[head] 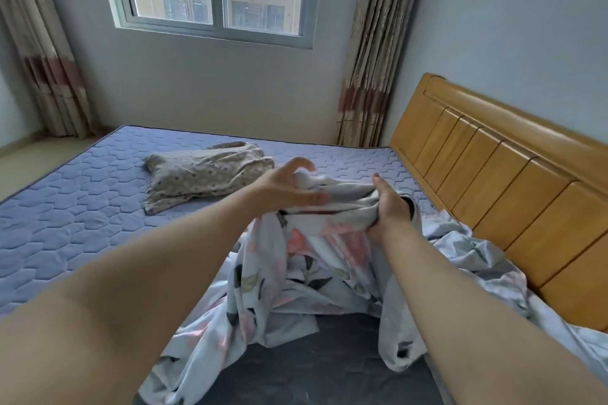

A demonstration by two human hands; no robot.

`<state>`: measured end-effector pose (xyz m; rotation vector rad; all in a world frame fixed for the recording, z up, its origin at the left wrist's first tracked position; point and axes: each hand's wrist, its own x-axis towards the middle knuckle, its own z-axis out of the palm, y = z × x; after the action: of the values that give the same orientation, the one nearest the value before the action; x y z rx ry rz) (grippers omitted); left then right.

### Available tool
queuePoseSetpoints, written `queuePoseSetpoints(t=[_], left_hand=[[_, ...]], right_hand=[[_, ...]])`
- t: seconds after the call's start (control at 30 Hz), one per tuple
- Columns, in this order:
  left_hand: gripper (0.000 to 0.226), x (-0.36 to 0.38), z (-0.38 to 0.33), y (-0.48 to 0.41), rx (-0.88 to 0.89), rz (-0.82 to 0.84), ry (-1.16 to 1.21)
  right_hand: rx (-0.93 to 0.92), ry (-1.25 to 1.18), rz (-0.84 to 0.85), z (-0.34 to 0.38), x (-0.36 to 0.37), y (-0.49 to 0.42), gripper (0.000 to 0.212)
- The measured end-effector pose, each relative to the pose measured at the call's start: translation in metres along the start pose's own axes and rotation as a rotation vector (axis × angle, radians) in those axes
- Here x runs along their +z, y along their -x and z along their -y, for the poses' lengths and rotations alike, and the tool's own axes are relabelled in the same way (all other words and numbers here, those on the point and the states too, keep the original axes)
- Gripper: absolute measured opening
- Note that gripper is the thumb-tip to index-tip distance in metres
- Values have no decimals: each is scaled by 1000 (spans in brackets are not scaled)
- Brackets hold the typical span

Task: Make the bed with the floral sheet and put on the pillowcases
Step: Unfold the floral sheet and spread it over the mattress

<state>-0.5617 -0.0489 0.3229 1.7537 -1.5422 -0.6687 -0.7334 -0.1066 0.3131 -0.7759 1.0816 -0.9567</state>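
The right hand [391,207] clutches a bunched edge of the floral sheet [312,270], which lies heaped on the mattress [65,207] beside the headboard [493,174]. The left hand [289,189] is spread with curved fingers, gripping nothing. A patterned pillow [204,174] lies farther from the headboard.

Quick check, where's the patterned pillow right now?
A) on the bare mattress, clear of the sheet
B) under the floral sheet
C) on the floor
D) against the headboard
A: the pillow lies on the bare quilted mattress, apart from the floral sheet and the headboard.
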Motion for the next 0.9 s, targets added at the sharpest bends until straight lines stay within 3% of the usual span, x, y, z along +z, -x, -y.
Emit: queuePoseSetpoints(t=[0.07,0.13,0.2,0.27,0.37,0.57,0.67,0.8,0.9], left_hand=[[49,8,10,-2,-72,-11,-196],[30,15,20,-2,-158,-43,-404],[18,26,27,2,-272,54,-590],[9,38,33,5,-352,96,-477],[23,47,32,6,-464,27,148],[29,44,13,-2,-261,-110,628],[24,37,10,-2,-181,-99,661],[9,34,22,3,-150,-214,334],[48,43,35,12,-211,-243,150]], right_hand=[[3,-110,-47,11,-3,3,31],[-18,-201,-62,18,-6,4,28],[-43,-196,-72,16,-9,5,25],[-55,-198,-40,8,-11,8,21],[-45,-115,102,-8,-14,8,30],[70,537,371,-55,-2,19,10],[18,606,301,-58,6,21,20],[-57,625,173,-53,11,15,26],[-166,735,100,-54,15,14,31]])
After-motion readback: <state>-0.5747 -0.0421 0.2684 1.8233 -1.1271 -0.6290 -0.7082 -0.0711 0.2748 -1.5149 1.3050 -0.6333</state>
